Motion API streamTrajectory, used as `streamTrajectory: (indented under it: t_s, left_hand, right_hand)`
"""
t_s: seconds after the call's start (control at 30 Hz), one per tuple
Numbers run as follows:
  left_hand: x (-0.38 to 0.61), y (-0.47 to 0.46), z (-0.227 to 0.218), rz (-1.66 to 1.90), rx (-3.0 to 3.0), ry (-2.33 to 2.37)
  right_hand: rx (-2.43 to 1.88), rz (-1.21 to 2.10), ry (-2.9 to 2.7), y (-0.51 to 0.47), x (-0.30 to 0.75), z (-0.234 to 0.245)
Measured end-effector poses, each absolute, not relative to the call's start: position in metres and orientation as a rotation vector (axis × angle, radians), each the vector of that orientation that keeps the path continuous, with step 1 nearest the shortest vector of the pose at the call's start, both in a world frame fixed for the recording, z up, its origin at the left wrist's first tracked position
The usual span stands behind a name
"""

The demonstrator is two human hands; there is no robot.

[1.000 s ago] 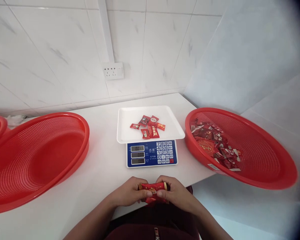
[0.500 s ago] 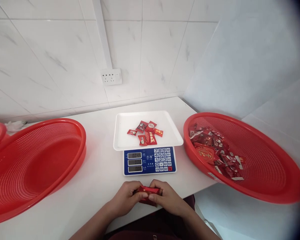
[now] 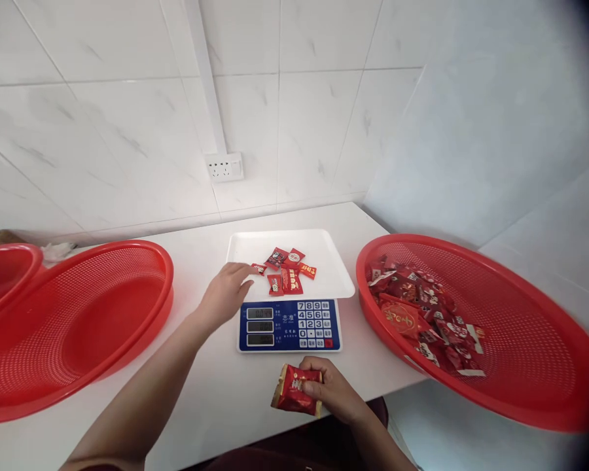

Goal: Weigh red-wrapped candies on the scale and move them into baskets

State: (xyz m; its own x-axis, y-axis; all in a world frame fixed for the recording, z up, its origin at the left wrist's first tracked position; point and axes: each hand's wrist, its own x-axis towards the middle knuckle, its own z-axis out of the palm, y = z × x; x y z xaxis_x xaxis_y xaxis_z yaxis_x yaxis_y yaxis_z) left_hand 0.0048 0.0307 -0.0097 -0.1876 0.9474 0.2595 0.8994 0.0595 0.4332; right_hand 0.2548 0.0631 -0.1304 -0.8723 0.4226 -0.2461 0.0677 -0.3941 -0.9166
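Note:
My right hand [image 3: 331, 389] grips a red packet [image 3: 294, 392] with gold ends, its thumb pressed on the front, near the table's front edge. Over the left side of the white scale tray [image 3: 245, 243] reaches my left hand [image 3: 228, 291], with fingers stretched out and thumb apart. Its fingertips are at a small red packet [image 3: 259, 269]; whether they touch it I cannot tell. Several more small red packets [image 3: 292, 280] lie in the middle of the tray. Below the tray, the blue scale panel [image 3: 289, 330] shows its keys and three displays.
To the right stands a large red basket [image 3: 535, 327] partly filled with red packets [image 3: 422, 301]. A red basket [image 3: 103, 314] is on the left, with another red basket [image 3: 10, 261] behind it. A wall socket [image 3: 224, 167] is above the white table [image 3: 196, 261].
My left hand has let go of the packet both hands held and moved up and left to the tray. The packet stays in my right hand. The camera view has tilted slightly up.

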Motion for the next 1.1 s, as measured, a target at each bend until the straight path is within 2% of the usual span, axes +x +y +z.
streamTrajectory:
  t_s: [0.13, 0.67, 0.9, 1.1]
  left_hand:
    - [-0.010, 0.060, -0.012, 0.606, 1.969, 2.173]
    - [0.029, 0.073, -0.011, 0.513, 1.890, 2.052]
    - [0.029, 0.079, -0.004, 0.582, 1.814, 2.117]
    - [-0.007, 0.041, 0.030, 0.752, 1.650, 2.388]
  right_hand:
    - [-0.654, 2.355, -1.546, 0.062, 0.255, -0.131]
    - [-0.602, 2.354, -1.521, 0.061, 0.254, -0.133]
    - [-0.547, 2.343, -1.504, 0.062, 0.255, -0.138]
    - [-0.537, 2.374, -1.452, 0.062, 0.255, -0.142]
